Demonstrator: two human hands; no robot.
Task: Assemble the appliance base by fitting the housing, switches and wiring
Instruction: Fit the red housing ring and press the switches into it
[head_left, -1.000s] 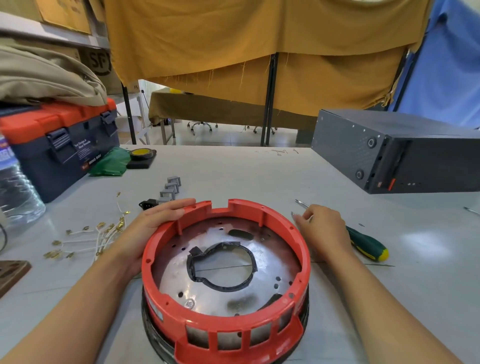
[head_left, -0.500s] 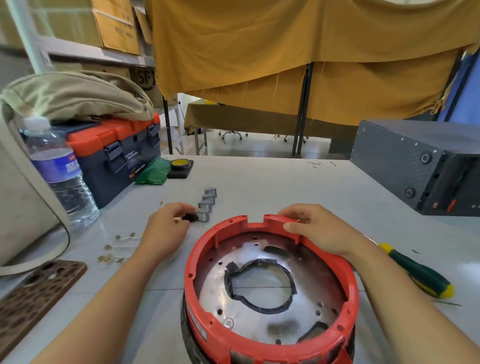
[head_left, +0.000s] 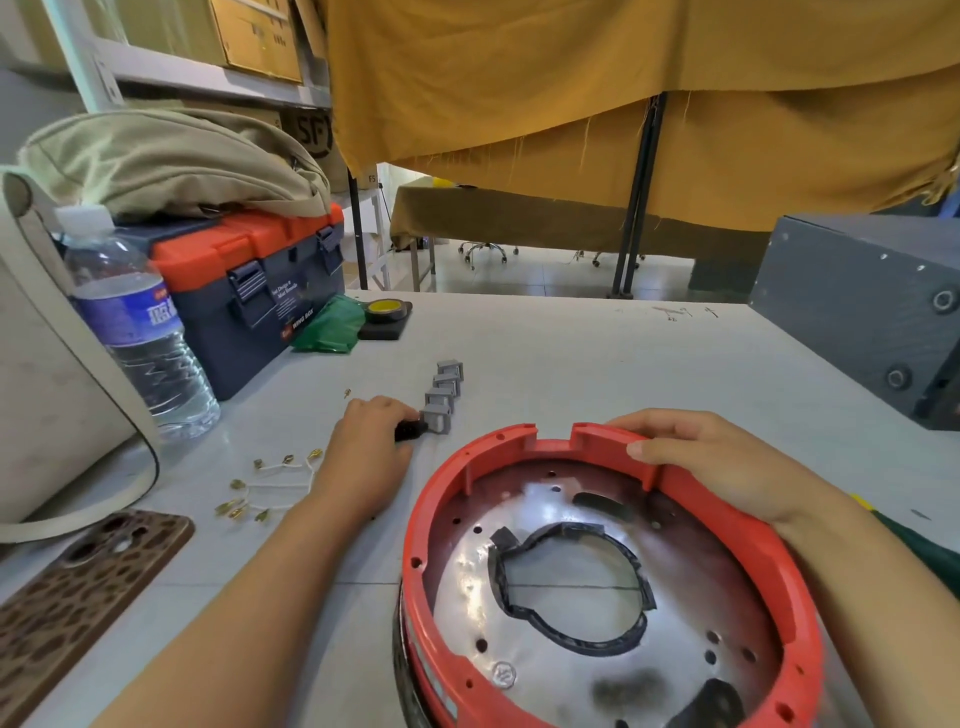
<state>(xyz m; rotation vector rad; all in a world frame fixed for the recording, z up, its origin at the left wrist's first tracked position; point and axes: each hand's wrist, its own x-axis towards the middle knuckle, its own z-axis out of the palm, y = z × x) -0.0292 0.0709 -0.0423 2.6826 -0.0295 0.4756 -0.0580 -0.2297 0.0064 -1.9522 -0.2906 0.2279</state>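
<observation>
Housing: the red housing (head_left: 608, 566) sits at the near edge of the worktop (head_left: 597, 353), open side up, a metal plate (head_left: 571, 639) inside.
Right hand: the right hand (head_left: 711, 462) grips the housing's far rim, fingers curled over it.
Left hand: the left hand (head_left: 366, 447) pinches a small black switch (head_left: 410, 430) on the worktop, left of the housing.
Grey switches: a row of grey switches (head_left: 444, 395) runs just beyond the black one.
Wiring: white wires (head_left: 270, 486) with brass terminals lie near the left wrist.
Left edge: water bottle (head_left: 140, 322), toolbox (head_left: 249, 280).
</observation>
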